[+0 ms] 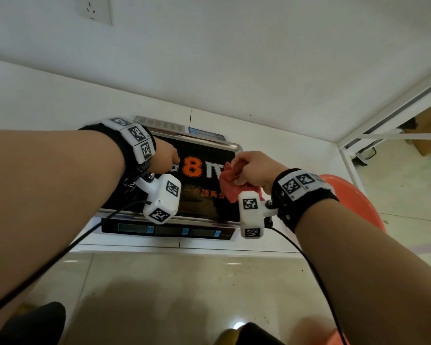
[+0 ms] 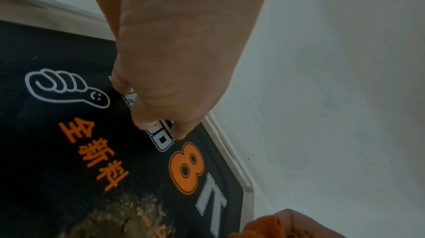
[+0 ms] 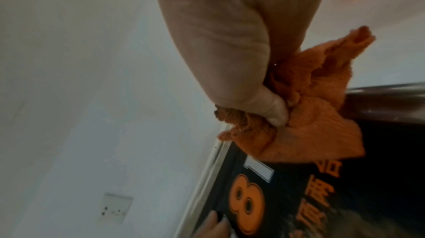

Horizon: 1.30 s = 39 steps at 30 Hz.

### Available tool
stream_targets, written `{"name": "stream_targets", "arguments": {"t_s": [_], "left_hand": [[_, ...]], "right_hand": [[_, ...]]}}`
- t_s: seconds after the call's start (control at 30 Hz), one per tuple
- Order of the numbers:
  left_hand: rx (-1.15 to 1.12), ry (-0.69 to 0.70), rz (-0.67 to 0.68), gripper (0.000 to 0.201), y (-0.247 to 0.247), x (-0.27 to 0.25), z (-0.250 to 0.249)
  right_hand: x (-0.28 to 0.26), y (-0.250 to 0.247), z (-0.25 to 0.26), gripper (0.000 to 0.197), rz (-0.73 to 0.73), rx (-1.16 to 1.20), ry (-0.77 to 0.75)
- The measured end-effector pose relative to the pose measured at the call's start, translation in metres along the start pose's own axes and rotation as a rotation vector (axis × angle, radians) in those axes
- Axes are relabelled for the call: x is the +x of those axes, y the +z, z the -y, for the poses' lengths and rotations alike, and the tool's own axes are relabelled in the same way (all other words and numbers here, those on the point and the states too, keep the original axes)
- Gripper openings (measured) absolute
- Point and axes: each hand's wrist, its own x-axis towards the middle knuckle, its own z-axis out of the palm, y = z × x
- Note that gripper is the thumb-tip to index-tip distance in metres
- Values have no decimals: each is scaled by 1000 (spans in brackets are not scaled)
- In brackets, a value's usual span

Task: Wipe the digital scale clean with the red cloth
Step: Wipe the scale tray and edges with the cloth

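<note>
The digital scale (image 1: 169,230) stands on a white counter against the wall. Its black printed platter (image 1: 204,150) shows an orange "8" and a brownish smear (image 1: 204,207) towards the front. My left hand (image 1: 168,158) presses its fingertips (image 2: 161,123) on the platter's (image 2: 69,151) far left part. My right hand (image 1: 254,170) grips the bunched red cloth (image 1: 228,180) just above the platter's right side. In the right wrist view the cloth (image 3: 322,114) hangs from the pinching fingers (image 3: 273,109) over the platter (image 3: 379,187). Whether it touches the surface I cannot tell.
An orange plastic stool or basin (image 1: 353,195) sits right of the counter, below my right wrist. A wall socket (image 1: 95,8) is high on the left wall. The counter's front edge (image 1: 184,250) drops to a tiled floor. Black cables trail from both wrists.
</note>
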Motion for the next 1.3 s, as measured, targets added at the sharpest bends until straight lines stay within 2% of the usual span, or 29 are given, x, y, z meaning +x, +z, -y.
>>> {"name": "stream_targets", "arguments": {"t_s": [0.17, 0.23, 0.3, 0.37, 0.4, 0.57, 0.73, 0.8, 0.87, 0.93, 1.03, 1.1, 1.17, 1.2, 1.3], "left_hand": [[4, 5, 2, 53, 0, 0, 0], [-11, 1, 5, 54, 0, 1, 0], [-31, -1, 5, 54, 0, 2, 1], [-50, 2, 8, 54, 0, 1, 2], [-52, 0, 10, 54, 1, 1, 2], [-74, 7, 3, 54, 3, 4, 6], [-130, -3, -2, 55, 5, 5, 9], [-124, 0, 3, 55, 4, 5, 9], [-114, 5, 5, 55, 4, 5, 10], [-121, 15, 11, 56, 4, 5, 12], [-118, 42, 6, 55, 5, 6, 15], [-124, 51, -2, 55, 6, 6, 14], [-144, 50, -11, 55, 6, 6, 14], [-170, 49, -17, 55, 6, 6, 15], [-360, 42, -60, 53, 8, 4, 23]], "right_hand": [[-4, 17, 3, 27, -120, -85, -58], [-6, 28, 6, 21, -63, -56, -62], [-8, 34, 11, 14, 55, 8, -47], [-10, 30, 18, 23, 138, 14, -34], [-8, 24, 20, 28, 128, 24, -39], [2, -8, 17, 33, -58, 240, -37], [23, -13, 12, 42, -256, 235, -125], [33, -7, 14, 39, -298, 174, -175], [33, 2, 20, 31, -299, -6, -174], [33, 14, 21, 14, -245, -227, -138], [26, 25, 28, 7, -151, -441, -75], [24, 26, 31, 10, -45, -316, -46], [18, 24, 34, 21, 96, -40, -20], [15, 22, 35, 29, 117, 123, -8], [19, 10, 35, 33, -22, 399, -5]]}}
